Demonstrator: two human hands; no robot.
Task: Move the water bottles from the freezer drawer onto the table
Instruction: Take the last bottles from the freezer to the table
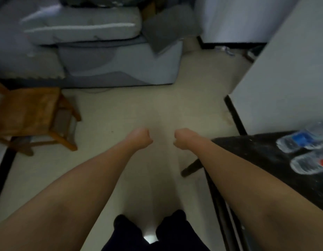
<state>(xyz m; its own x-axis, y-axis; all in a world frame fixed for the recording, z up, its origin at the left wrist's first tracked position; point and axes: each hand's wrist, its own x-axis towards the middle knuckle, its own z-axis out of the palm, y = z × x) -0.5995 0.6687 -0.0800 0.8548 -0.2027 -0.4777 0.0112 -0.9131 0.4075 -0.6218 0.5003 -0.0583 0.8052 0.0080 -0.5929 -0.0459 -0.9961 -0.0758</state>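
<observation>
While 2 bottles lie on the table, my left hand and right hand hang clenched, holding nothing; I should uncurl both before reaching for the freezer drawer.

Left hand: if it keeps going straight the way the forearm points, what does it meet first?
Probably only bare floor: the left hand, curled and empty, points down and forward. Beyond that lies the grey sofa, though depth is unclear.

Place: a room in a home, dimly lit.
Seating: a grey sofa with loose cushions and a wooden chair are seen.
Floor: pale tiles are laid.
Surface: a dark table is set beside a white wall.
</observation>
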